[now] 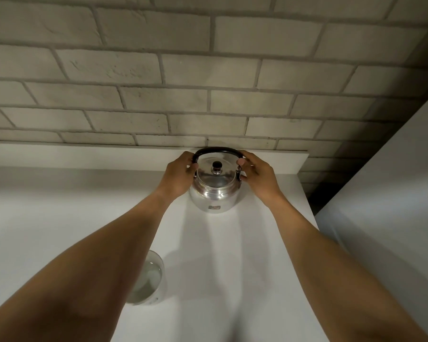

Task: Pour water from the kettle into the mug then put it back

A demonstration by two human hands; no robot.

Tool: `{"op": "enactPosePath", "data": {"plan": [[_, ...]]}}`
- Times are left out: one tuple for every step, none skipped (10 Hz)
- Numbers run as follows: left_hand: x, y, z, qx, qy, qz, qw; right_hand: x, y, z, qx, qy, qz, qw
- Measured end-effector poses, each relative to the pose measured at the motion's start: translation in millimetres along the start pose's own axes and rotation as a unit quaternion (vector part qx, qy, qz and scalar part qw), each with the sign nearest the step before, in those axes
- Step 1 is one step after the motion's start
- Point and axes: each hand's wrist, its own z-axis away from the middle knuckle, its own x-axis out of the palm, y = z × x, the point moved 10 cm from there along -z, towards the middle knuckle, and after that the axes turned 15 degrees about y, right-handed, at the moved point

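Pale painted brick wall (158, 70) behind, smooth white countertop (220, 255) below, low white ledge (109, 154) along the join, grey panel (393, 193) rising at right. Far back on the counter, just in front of the ledge and well apart from the near edge: shiny round steel kettle (214, 193) with clear glass lid, upright and seemingly flat on its base. Small label (214, 207) on the near face; spout not visible, presumably turned toward the wall. Black arched handle (216, 149) raised upright over the lid's black knob (217, 165).

Left hand (179, 174) wrapped round the left end of the handle, thumb in front, fingers behind. Right hand (258, 174) closed likewise on the right end, fingertips down by the hinge. Two-handed hold at both ends probably chosen to keep the body level and steady, and to stay clear of metal that may be hot.

Near left, partly hidden under the left forearm: pale translucent round mug (150, 280), upright, well apart from the kettle. Holds clear water; exact level hard to read. Through the kettle's lid, only reflections, so contents there cannot be told.

Judging from the filled mug and the kettle parked at the back: pouring done, return nearly done, only release of the handle left.
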Motion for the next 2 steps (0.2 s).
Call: {"op": "enactPosePath", "data": {"plan": [[4.1, -2.1, -0.4, -0.018, -0.026, 0.002, 1.0, 0.9, 2.2, 0.8, 0.012, -0.019, 0.009, 1.0], [1.2, 6.8, 0.1, -0.012, -0.045, -0.015, 0.999, -1.9, -1.9, 4.9, 0.001, -0.033, 0.044, 0.998]]}}
